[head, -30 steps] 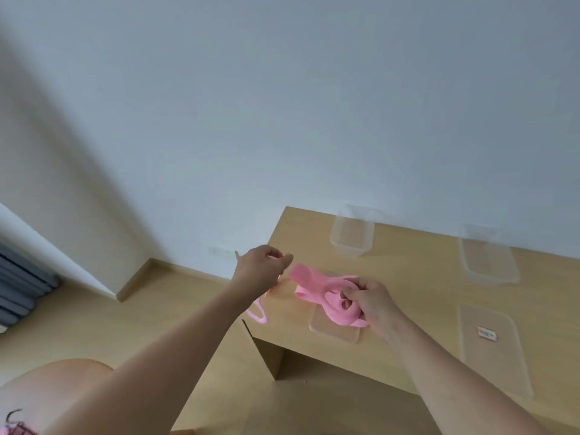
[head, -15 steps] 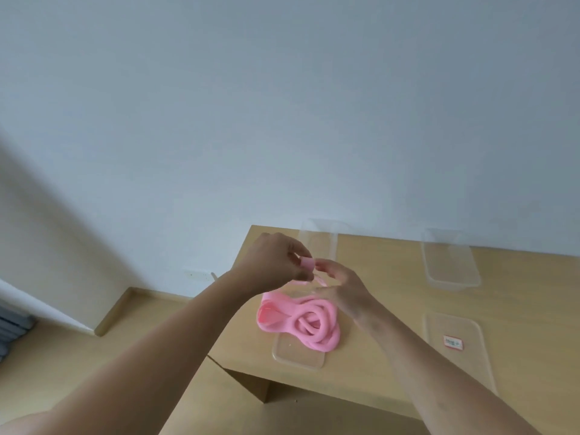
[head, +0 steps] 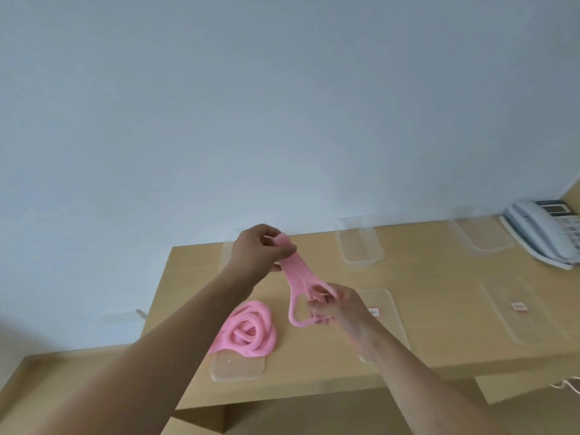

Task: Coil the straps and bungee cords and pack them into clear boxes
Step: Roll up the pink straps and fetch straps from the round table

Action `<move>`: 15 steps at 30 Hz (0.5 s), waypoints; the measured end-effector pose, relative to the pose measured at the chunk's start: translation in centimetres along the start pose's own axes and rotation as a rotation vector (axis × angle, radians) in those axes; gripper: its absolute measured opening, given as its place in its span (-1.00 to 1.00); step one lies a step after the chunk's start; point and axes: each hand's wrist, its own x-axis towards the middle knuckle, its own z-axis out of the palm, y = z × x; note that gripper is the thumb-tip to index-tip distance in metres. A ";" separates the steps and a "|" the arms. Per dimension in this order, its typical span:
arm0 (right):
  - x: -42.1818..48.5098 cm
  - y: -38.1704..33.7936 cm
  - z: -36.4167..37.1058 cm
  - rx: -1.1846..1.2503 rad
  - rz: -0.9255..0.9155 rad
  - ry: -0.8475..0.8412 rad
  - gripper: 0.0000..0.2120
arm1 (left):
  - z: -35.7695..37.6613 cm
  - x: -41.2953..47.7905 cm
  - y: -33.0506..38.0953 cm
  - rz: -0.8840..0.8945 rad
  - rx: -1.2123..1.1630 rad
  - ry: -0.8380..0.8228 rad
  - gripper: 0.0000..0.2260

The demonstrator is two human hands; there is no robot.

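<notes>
Left-hand fingers (head: 282, 250) curled, pinching the top end of the pink strap (head: 297, 277), with a short tab of it poking up above the knuckles. Right-hand fingers (head: 317, 306) also curled, gripping the strap's lower part where it opens into a hanging loop. Both hands closed on the same strap, and nothing else is held.

The left hand (head: 260, 249) is up and farther back. The right hand (head: 343, 304) is lower and nearer, so the strap runs taut and slanted between them, lifted off the table (head: 314, 376).

Step in hand, as a judgement: coiling or folding this strap (not yet a compact bundle, the loop hangs loose).

A pink coil (head: 251, 332) is already wound and lies on the table near the front left, half on a clear lid (head: 238, 370). It is apart from the held strap, with no link visible between them.

Two clear boxes (head: 359, 248) (head: 481, 237) stand open and empty-looking along the wall. More lids (head: 521, 312) lie flat in front of them, and one sits under the right wrist.

The next move likely calls for gathering the slack into tight turns, keeping the end pinched so it does not spring open, then carrying the bundle to a box. The nearest box is just beyond the hands. The coil on the lid also needs boxing.

A phone (head: 546, 233) sits at the far right.
</notes>
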 end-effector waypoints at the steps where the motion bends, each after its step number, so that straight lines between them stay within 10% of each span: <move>1: -0.5 0.4 -1.3 0.070 0.038 0.036 -0.76 | 0.7 0.3 -0.6 -0.032 -0.028 0.008 -0.82; 15: 1.3 2.2 -13.1 -0.105 0.184 0.649 -0.63 | 12.1 3.4 -9.5 -0.227 0.202 -0.201 -0.70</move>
